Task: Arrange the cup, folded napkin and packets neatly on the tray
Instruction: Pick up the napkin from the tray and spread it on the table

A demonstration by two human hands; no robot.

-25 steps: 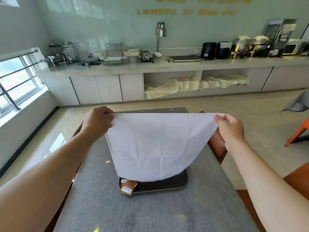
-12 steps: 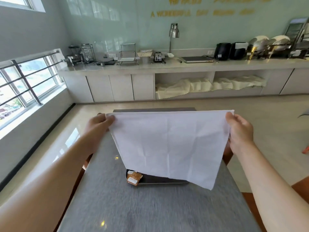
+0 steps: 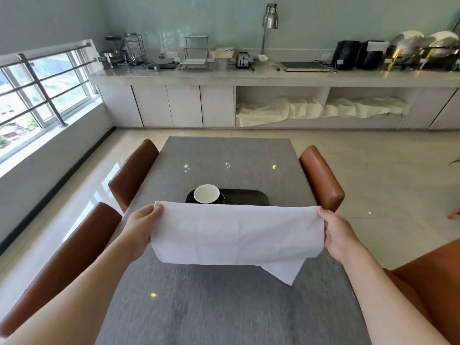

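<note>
White cloth, the napkin [image 3: 236, 235], hangs in the air stretched between both hands above the grey bench [image 3: 224, 314]. It appears doubled over along its top edge, with one loose corner dropping lower at the right; holding it taut by the two ends probably serves to line up the edges before the next fold. The left hand [image 3: 142, 230] pinches the napkin's left end, thumb on top; the right hand [image 3: 334, 235] pinches the right end, fingers wrapped round the edge. Neither hand rests on the bench. Just beyond the napkin's top edge sits the dark tray [image 3: 251, 196], its near part hidden behind the cloth. On the tray's left end stands the white cup [image 3: 206, 193] on what looks like a dark saucer, mouth upward, apparently empty. No packets can be seen; the napkin may cover them. Brown chairs [image 3: 321, 178] flank the bench on either side. By this reading the napkin is not yet fully folded or laid on the tray.
</note>
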